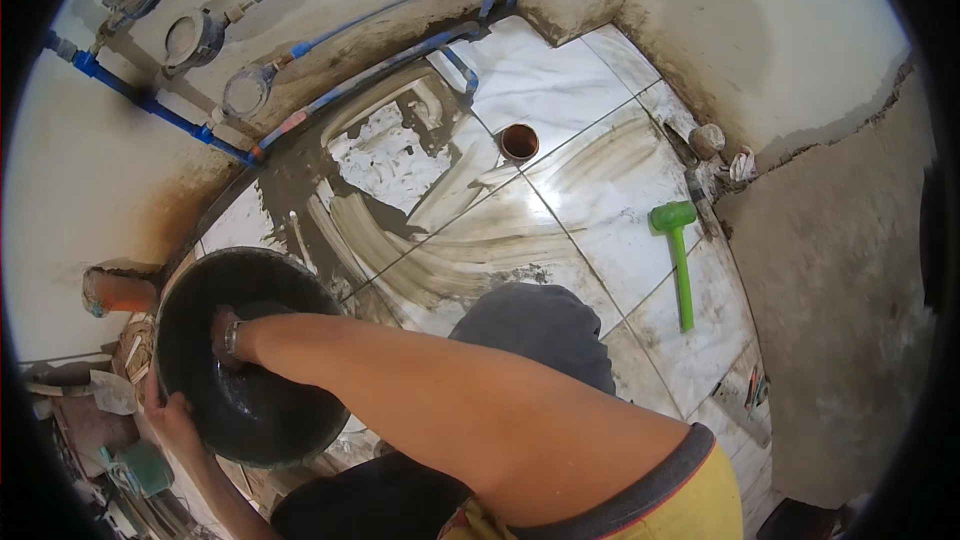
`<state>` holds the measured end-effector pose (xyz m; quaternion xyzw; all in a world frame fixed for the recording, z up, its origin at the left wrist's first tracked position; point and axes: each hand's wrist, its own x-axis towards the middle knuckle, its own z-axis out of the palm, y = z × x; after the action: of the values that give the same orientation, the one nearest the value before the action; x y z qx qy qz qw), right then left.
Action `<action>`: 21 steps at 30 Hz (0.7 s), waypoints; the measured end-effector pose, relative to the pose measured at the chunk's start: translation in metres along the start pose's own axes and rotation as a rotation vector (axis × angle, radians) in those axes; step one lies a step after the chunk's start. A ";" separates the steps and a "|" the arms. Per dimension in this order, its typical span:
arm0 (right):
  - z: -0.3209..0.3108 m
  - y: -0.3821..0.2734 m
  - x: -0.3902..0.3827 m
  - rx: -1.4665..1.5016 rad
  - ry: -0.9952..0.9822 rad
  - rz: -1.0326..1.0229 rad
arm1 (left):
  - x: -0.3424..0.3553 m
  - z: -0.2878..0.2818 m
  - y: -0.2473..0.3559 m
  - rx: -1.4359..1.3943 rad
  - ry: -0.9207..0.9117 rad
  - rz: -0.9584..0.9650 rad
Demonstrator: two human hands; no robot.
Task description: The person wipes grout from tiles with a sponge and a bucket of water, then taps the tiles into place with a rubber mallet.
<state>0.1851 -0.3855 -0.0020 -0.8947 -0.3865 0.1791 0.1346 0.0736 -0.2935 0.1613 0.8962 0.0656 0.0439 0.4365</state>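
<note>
Head view: my left hand (174, 424) is closed on the lower-left rim of the black bucket (275, 280), thumb and fingers about its edge. My right hand (226, 342) is down inside; I cannot tell how open it is or whether it holds anything. The bucket sits left of my knee, near an orange pipe stub (120, 292); a green mallet (680, 260) lies well apart on the smeared tiles (570, 195).

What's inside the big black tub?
Inside the black tub is the right hand, with a shiny, wet-looking patch below it. The right arm hides part of the inside, and I can't tell whether the hand holds anything.
</note>
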 end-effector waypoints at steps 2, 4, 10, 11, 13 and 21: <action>0.001 -0.014 0.009 -0.030 0.096 0.221 | -0.005 -0.004 0.007 -0.021 -0.007 0.026; 0.019 0.021 -0.002 0.025 0.021 0.234 | 0.000 0.025 0.012 -0.082 -0.053 0.073; 0.026 0.020 -0.008 0.236 -0.179 0.043 | -0.009 0.010 0.016 -0.041 -0.045 0.043; 0.028 0.021 -0.009 0.245 -0.190 0.038 | -0.012 0.012 0.022 -0.018 -0.046 0.002; 0.032 0.024 -0.014 0.269 -0.214 0.038 | -0.010 0.018 0.012 -0.056 -0.028 0.032; 0.010 0.010 -0.017 0.302 -0.187 -0.022 | 0.002 -0.004 -0.010 0.035 0.026 0.063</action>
<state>0.1764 -0.4043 -0.0110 -0.8395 -0.3758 0.3162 0.2327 0.0744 -0.2841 0.1557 0.9048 0.0437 0.0680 0.4181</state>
